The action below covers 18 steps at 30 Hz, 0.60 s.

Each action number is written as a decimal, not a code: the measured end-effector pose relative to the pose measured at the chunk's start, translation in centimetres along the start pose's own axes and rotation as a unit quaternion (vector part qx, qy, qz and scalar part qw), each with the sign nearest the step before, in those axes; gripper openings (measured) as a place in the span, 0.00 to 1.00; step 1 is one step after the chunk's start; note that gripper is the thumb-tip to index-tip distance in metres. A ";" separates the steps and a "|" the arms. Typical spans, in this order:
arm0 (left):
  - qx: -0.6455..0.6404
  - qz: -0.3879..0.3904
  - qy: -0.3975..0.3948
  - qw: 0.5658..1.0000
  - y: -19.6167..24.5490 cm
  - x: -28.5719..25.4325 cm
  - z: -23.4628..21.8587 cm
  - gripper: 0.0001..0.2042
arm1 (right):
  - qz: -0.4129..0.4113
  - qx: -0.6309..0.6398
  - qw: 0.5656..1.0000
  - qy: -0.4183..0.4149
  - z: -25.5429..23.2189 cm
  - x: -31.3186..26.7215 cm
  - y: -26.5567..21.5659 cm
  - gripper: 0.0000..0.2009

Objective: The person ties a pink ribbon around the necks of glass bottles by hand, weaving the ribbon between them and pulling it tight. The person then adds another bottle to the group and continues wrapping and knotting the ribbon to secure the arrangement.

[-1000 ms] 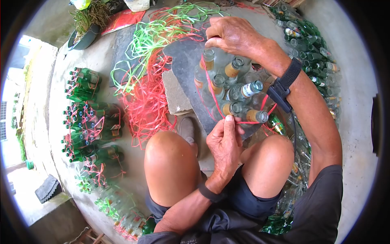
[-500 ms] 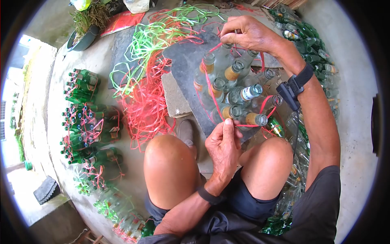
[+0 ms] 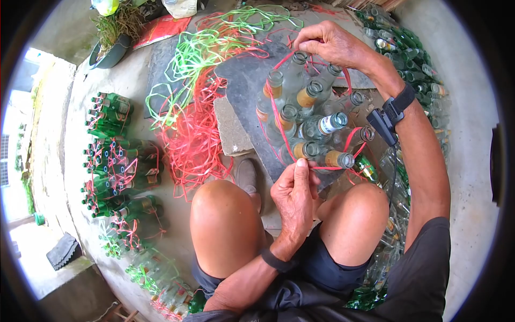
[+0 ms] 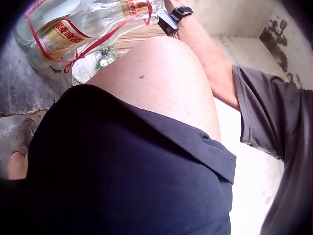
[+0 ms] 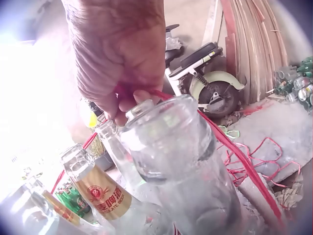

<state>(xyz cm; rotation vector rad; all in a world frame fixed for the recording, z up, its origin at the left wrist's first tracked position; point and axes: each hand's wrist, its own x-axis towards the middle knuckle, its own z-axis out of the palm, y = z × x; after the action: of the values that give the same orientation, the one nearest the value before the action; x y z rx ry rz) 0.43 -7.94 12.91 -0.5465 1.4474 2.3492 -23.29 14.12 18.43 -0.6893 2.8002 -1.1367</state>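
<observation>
A cluster of clear glass bottles (image 3: pixel 328 123), some with gold neck labels, stands upright before the person's knees. Red plastic strap (image 3: pixel 277 110) runs around their necks; a knot in the strap (image 4: pixel 72 64) shows low on a bottle (image 4: pixel 61 36) in the left wrist view. At the near side of the cluster, the left hand (image 3: pixel 292 193) pinches the strap between thumb and fingers, beside a bottle neck. The right hand (image 3: pixel 338 45) is at the far side, fingers curled around the strap just above a bottle mouth (image 5: pixel 171 117). That hand's palm (image 5: pixel 120 54) partly hides its grip.
Loose red strap (image 3: pixel 196 142) and green strap (image 3: pixel 198 48) lie tangled to the left, by a stone block (image 3: pixel 232 126) and dark slab (image 3: pixel 244 80). Tied green bottles (image 3: pixel 120 161) stand farther left. Many loose bottles (image 3: pixel 407 64) line the right wall. A scooter (image 5: pixel 210 83) stands beyond.
The right hand has shifted right from above the far bottles, uncovering more bottle necks and a strap loop at the right. The left hand has stayed nearly still, keeping its pinch.
</observation>
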 end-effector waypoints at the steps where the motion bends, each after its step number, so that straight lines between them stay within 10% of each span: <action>1: 0.004 0.003 0.000 1.000 0.0 0.0 0.0 0.16 | 0.000 0.000 1.000 0.000 0.0 0.0 0.3 0.08; 18: 0.017 0.010 0.005 1.000 0.1 0.0 0.1 0.16 | 0.251 0.198 0.947 -0.005 -0.4 -3.5 1.9 0.12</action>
<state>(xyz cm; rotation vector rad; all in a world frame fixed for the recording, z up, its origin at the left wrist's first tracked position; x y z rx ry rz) 0.36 -7.91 12.95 -0.5372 1.5006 2.3360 -20.93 17.05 17.01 0.0531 2.3963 -1.4861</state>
